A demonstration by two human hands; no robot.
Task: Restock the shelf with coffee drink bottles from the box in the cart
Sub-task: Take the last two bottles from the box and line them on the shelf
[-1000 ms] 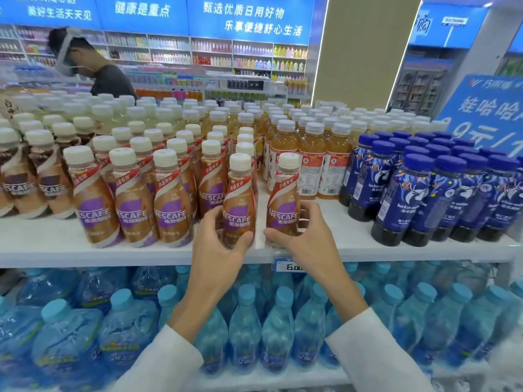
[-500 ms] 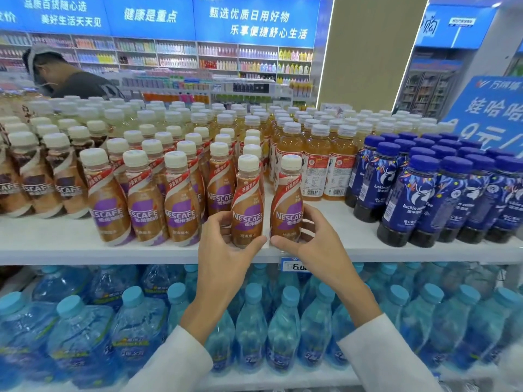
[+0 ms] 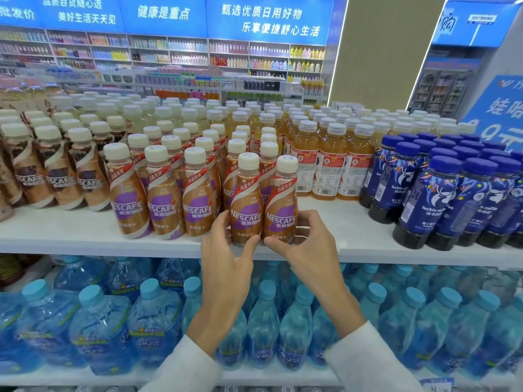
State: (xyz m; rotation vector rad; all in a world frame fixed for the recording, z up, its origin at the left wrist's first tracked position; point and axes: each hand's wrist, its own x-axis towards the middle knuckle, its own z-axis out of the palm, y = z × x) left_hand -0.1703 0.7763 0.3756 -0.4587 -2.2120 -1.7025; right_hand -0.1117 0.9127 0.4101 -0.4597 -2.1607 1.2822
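Left hand (image 3: pixel 226 251) grips one brown, purple-labelled plastic coffee bottle (image 3: pixel 245 202). Right hand (image 3: pixel 307 246) grips a second coffee bottle (image 3: pixel 281 205). Both bottles are at the white shelf (image 3: pixel 85 236) front. Row looks nearly full; the cart box is out of view.

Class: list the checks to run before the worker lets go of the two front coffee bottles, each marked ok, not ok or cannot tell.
1. Left hand grips left front bottle: ok.
2. Right hand grips right front bottle: ok.
3. Both bottles upright, labels facing out: ok.
4. Bases fully on the shelf: cannot tell, fingers cover them.
5. Bare shelf room before the dark blue bottles: ok.
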